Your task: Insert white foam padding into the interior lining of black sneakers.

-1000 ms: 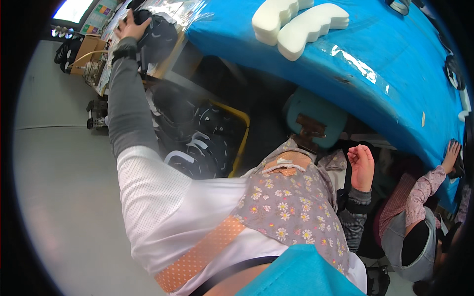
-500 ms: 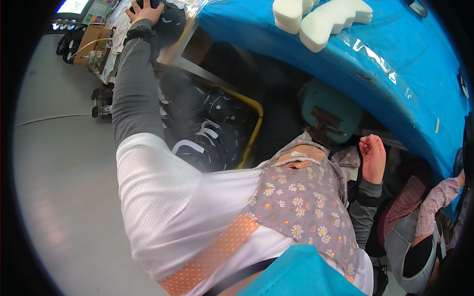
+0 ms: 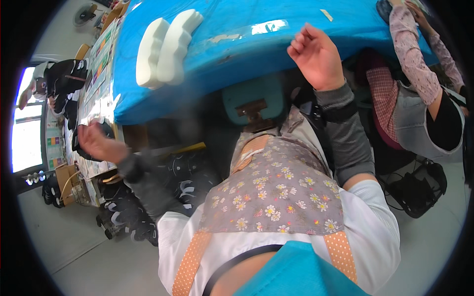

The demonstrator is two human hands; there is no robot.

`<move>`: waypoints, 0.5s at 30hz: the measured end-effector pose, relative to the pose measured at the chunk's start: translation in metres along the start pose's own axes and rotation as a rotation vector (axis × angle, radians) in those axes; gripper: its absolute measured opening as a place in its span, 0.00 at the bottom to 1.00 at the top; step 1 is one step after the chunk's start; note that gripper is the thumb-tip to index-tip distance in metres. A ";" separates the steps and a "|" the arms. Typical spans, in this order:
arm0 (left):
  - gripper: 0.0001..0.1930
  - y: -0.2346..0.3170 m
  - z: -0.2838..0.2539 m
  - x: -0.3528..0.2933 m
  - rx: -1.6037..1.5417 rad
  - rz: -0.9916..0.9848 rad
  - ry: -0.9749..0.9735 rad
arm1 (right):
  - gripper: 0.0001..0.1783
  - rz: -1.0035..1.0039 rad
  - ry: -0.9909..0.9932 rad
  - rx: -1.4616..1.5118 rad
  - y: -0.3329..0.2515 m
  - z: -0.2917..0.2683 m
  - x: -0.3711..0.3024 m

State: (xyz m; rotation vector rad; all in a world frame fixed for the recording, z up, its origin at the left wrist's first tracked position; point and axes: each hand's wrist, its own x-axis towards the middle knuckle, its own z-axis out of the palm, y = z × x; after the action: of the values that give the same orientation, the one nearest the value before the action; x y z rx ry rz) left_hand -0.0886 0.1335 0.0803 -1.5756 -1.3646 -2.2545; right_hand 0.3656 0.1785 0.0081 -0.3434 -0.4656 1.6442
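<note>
"While the left hand [image 3: 102, 144] is being held near the black piece [image 3: 107, 129] on the paper-covered bench [image 3: 102, 64], which step is being judged in hand?"

"A handling reach, apparently. The left grip is being blurred; whether contact is being made cannot be told."

"And the right hand [image 3: 317, 58]?"

"It is being held raised near the blue-covered bench [image 3: 222, 22], fingers loosely curled, palm unclosed, nothing visibly being gripped. For any lift, firm finger contact is being called for."
</note>
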 end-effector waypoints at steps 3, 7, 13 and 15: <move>0.21 0.065 0.053 -0.083 0.079 -0.040 -0.863 | 0.09 -0.019 -0.127 0.068 0.001 0.028 0.014; 0.44 0.107 0.138 -0.172 -0.578 -0.566 -1.193 | 0.10 0.001 -0.244 0.184 0.021 0.066 0.023; 0.30 0.114 0.160 -0.224 -0.680 -1.151 -1.087 | 0.08 -0.434 0.020 -0.513 0.045 0.062 0.024; 0.28 0.113 0.157 -0.231 -0.675 -1.166 -1.111 | 0.07 -0.702 0.074 -1.040 0.052 0.055 0.009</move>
State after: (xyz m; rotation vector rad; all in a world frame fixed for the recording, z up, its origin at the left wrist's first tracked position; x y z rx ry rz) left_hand 0.1915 0.0804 -0.0187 -3.2275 -2.3841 -2.5457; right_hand 0.2925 0.1777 0.0312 -0.8781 -1.2150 0.5994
